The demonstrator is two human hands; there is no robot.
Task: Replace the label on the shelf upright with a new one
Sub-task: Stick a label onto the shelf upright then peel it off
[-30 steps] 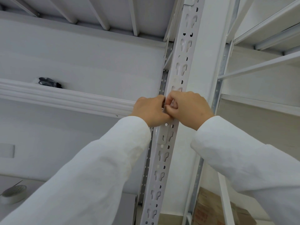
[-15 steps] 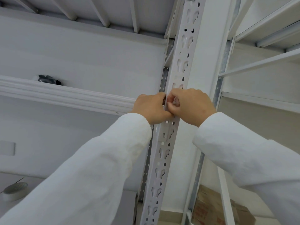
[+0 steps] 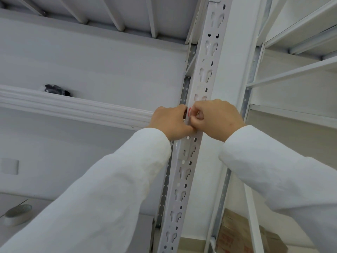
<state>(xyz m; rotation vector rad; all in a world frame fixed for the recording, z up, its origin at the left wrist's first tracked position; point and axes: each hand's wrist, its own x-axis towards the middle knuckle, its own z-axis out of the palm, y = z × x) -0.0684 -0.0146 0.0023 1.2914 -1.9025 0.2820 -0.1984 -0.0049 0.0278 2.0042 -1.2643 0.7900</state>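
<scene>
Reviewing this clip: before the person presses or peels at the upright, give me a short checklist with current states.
1. Both hands at the upright: ok; left hand and right hand meet on it.
2. Label in view: ok, but only a red-edged sliver between the fingers.
3. Label old or new: cannot tell.
4. Label fully stuck down: cannot tell; the hands cover it.
5. Tape roll near: ok, on the lower left surface.

White slotted upright (image 3: pixel 204 73), red-edged label (image 3: pixel 189 112)
</scene>
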